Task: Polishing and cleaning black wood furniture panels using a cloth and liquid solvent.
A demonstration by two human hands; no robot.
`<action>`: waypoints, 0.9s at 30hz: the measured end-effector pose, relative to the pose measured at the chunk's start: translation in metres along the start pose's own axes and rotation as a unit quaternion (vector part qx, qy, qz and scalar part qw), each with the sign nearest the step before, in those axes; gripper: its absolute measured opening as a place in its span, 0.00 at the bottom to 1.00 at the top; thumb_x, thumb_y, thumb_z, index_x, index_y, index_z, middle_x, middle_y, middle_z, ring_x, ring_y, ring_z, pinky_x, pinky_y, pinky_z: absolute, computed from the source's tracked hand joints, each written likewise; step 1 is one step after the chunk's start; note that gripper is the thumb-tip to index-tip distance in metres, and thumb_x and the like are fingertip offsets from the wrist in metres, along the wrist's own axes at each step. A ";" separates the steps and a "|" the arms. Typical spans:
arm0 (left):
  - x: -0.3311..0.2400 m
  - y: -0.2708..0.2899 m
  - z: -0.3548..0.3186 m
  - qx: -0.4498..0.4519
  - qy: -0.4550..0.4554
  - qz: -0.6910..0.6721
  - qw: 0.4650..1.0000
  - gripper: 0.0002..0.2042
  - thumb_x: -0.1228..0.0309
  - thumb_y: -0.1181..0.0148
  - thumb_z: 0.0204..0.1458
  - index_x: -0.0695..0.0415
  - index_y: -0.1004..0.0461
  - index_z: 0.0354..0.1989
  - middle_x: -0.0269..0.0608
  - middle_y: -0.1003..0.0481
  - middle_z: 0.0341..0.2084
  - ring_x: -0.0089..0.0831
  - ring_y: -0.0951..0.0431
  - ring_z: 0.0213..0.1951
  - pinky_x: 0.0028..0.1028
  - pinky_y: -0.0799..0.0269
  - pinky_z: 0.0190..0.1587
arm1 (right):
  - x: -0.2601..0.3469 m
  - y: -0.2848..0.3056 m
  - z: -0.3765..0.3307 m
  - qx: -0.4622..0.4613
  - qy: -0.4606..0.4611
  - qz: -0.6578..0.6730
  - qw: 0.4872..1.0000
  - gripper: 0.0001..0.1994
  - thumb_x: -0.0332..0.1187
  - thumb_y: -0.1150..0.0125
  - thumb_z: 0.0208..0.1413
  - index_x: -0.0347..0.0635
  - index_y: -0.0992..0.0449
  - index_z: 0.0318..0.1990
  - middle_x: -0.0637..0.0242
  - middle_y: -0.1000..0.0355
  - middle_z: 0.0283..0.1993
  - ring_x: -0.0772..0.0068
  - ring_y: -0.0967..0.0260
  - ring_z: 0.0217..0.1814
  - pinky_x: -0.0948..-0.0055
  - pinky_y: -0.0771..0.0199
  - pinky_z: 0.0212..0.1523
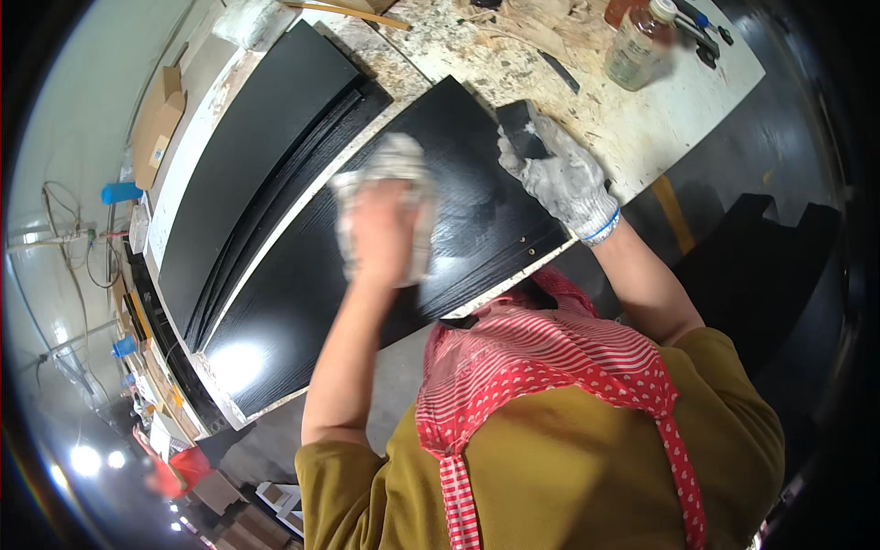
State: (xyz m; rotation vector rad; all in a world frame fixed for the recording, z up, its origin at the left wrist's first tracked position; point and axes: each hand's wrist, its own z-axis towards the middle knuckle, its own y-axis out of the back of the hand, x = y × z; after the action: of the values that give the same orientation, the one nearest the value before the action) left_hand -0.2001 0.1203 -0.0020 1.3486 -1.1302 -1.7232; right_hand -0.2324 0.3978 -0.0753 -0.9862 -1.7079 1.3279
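Note:
A glossy black board [472, 174] with pale edges lies in front of me on the workbench. My bare left hand [379, 229] presses a whitish cloth [396, 158] flat against its surface; hand and cloth are slightly blurred. At the board's right end is my right hand [570, 179], in a white knitted glove with a blue cuff line. Its fingers close round a small dark block [521, 128], whose exact kind I cannot make out. A few small holes show near the board's near right corner.
More black boards [266, 156] are stacked left of mine. On the stained white bench top [660, 137] stand a bottle of reddish-brown liquid [640, 46] and a dark strip [559, 71]. A cardboard box [158, 128] sits far left. Someone in red [188, 469] is in the distance, lower left.

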 end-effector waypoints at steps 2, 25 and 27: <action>0.006 0.010 0.002 -0.104 0.165 0.148 0.970 0.14 0.67 0.37 0.54 0.58 0.22 0.47 0.51 0.23 0.42 0.49 0.25 0.47 0.45 0.30 0.51 | 0.008 0.000 -0.001 0.093 -0.142 0.172 0.971 0.22 0.45 0.49 0.70 0.48 0.34 0.67 0.44 0.35 0.64 0.41 0.33 0.62 0.65 0.15 0.46; 0.024 0.007 -0.113 0.014 0.064 0.057 0.996 0.13 0.71 0.35 0.51 0.58 0.25 0.45 0.52 0.26 0.45 0.54 0.28 0.48 0.47 0.31 0.52 | 0.005 0.004 0.002 0.017 -0.005 -0.017 1.000 0.27 0.43 0.46 0.69 0.36 0.38 0.69 0.45 0.34 0.60 0.47 0.31 0.58 0.51 0.24 0.58; 0.052 0.024 -0.128 -0.002 0.159 0.092 0.983 0.13 0.73 0.36 0.51 0.58 0.24 0.46 0.52 0.26 0.45 0.54 0.28 0.49 0.46 0.32 0.52 | 0.009 0.001 0.001 0.049 -0.050 0.075 0.995 0.28 0.43 0.43 0.68 0.35 0.38 0.68 0.45 0.33 0.60 0.47 0.31 0.57 0.51 0.24 0.58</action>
State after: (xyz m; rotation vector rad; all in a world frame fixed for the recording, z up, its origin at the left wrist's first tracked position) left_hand -0.0889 0.0359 -0.0123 1.4089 -1.0307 -1.3241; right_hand -0.2366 0.4059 -0.0751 -1.0219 -1.6516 1.5669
